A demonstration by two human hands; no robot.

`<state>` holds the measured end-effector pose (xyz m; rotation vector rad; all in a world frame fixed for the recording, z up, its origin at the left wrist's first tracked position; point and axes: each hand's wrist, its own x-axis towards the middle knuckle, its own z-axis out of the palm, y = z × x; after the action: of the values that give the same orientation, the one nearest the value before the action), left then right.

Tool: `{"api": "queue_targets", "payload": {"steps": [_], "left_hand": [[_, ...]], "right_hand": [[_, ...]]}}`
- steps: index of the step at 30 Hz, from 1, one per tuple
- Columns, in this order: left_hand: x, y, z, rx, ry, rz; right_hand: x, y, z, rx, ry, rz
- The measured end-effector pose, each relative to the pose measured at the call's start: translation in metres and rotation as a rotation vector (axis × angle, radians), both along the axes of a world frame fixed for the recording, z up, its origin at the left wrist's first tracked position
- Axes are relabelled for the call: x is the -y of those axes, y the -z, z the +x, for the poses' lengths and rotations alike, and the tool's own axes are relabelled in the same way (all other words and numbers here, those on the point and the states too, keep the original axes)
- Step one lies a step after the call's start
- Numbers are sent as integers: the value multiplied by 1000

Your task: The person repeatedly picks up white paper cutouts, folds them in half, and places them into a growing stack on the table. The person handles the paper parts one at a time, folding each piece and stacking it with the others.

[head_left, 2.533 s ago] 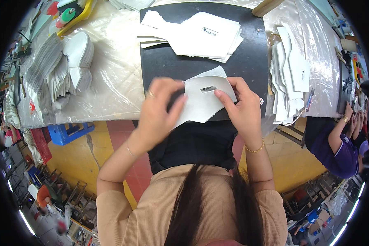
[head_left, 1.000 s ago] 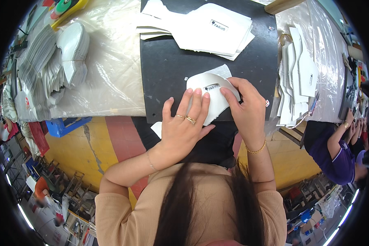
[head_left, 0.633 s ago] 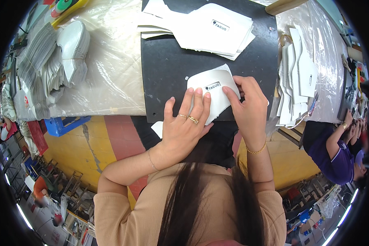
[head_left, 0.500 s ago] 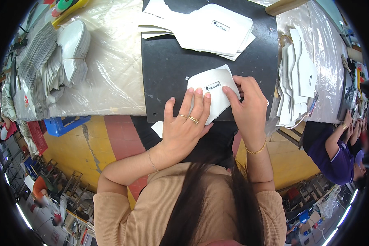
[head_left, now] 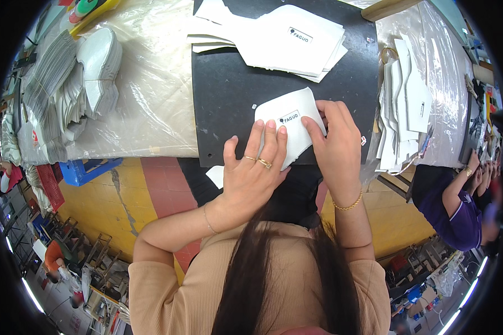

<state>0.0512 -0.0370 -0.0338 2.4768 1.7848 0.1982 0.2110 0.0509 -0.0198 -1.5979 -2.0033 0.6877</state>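
A white cut panel (head_left: 295,102) with a small dark-bordered label (head_left: 289,118) lies at the front of the black board (head_left: 223,106). Spread across its lower left part is my left hand (head_left: 250,176), fingers flat and pressing it down. The panel's tail sticks out below the board's front edge, beside my left wrist. My right hand (head_left: 339,148) holds the panel's right edge, thumb on top beside the label and fingers curled at the rim. What lies under those fingers is hidden.
Farther back on the board lies a stack of labelled white panels (head_left: 285,42). More panels (head_left: 402,106) lean together at right; bundled grey-white pieces (head_left: 99,72) stand at left on plastic sheeting (head_left: 156,84). A small loose label (head_left: 363,140) is by my right hand. A co-worker in purple (head_left: 458,218) sits at right.
My right hand has shifted slightly left and up along the panel's edge, uncovering more of the loose label beside it. The left hand and panel stay nearly in place.
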Motion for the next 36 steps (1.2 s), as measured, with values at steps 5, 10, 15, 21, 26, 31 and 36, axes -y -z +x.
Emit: {"api": "queue_targets", "payload": {"steps": [5,10,15,21,26,31,36], "left_hand": [[1,-1,6,35,-32,-35],[-3,0,14,32,-42,10],[-13,0,8,212,14,-99],[-19,6,1,328,66,-139],[-16,9,2,318,59,-108],[-15,10,0,304,69,-108],[-15,12,0,288,77,-90]], "right_hand": [[-3,-3,4,123,-1,-68],[-6,-2,10,205,35,-62],[-5,6,12,234,45,15],[-14,20,-7,332,120,149],[-24,28,-16,412,181,149],[-3,25,2,479,172,214],[13,18,29,458,139,135]]}}
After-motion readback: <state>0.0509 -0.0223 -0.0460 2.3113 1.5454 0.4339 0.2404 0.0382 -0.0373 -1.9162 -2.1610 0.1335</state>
